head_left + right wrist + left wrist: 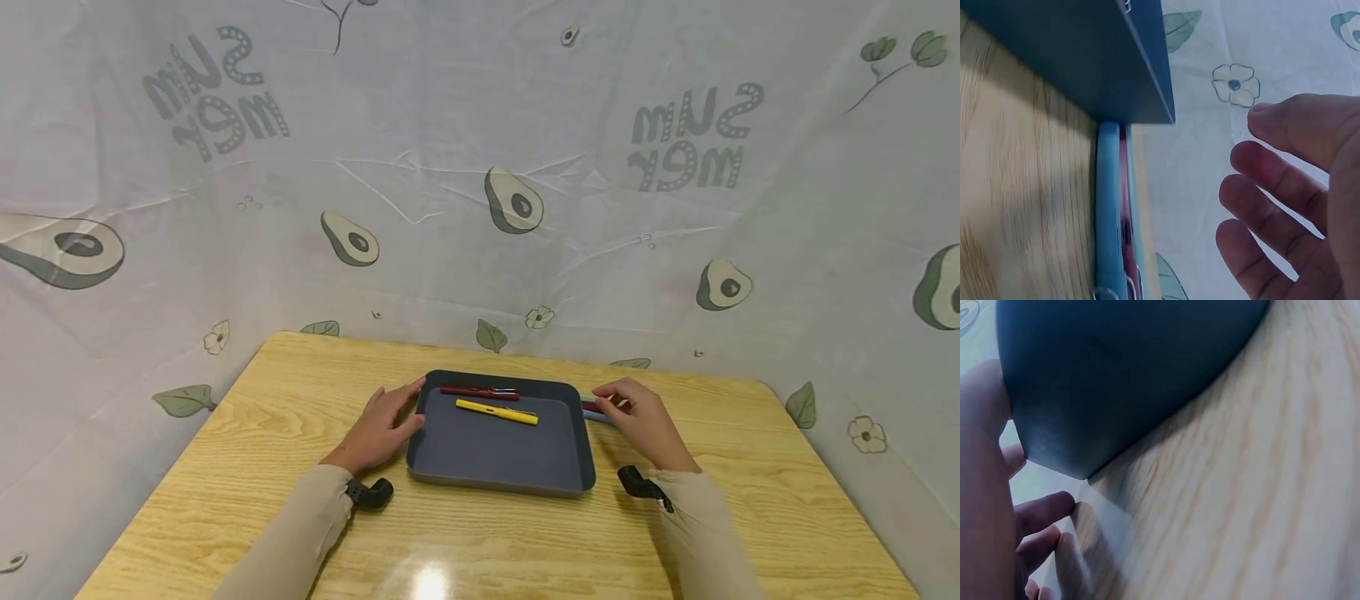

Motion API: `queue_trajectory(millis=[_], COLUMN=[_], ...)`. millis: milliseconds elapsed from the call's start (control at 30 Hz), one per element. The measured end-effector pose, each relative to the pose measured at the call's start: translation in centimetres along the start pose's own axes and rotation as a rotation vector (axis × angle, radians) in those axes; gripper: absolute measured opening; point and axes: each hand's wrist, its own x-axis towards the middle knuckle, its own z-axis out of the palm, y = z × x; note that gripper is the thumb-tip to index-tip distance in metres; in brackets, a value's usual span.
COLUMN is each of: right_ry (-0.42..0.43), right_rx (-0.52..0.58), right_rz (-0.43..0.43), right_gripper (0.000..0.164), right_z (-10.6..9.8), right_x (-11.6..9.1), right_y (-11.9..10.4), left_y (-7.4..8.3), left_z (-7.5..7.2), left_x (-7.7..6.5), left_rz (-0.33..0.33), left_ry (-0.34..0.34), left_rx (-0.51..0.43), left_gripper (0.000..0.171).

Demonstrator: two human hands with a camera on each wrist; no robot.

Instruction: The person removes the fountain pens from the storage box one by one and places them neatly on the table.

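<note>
A dark grey-blue tray [495, 458] lies on the table with a dark red pen [480, 392] near its far wall and a yellow pen [497, 412] in front of that. My left hand [382, 429] touches the tray's left wall, fingers and thumb extended; the left wrist view shows that wall close up. Just past the tray's right wall, my right hand [637, 417] hovers over several pens, holding nothing. In the right wrist view, a light blue pen [1108, 206] lies beside a dark red pen [1125, 200], with a pale edge of another behind them.
The wooden table [480, 550] extends in front of the tray and to both sides. A pale cloth [450, 275] printed with avocados, leaves and flowers hangs behind the table. Each forearm wears a black wrist device, such as the left one [371, 493].
</note>
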Motion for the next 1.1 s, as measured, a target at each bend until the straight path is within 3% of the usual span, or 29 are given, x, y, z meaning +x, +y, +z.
queue_trajectory(millis=[300, 1100], right_ry=[0.003, -0.048], right_rx=[-0.072, -0.135], right_rz=[-0.057, -0.046], right_gripper=[0.016, 0.015], right_z=[0.6, 1.3], right_x=[-0.6, -0.2], right_y=[-0.4, -2.3], left_y=[-0.1, 0.0], left_z=[0.2, -0.1], left_x=[0.1, -0.1], left_rz=[0.014, 0.01], left_ry=[-0.003, 0.009], left_rx=[0.009, 0.004], left_gripper=[0.066, 0.066])
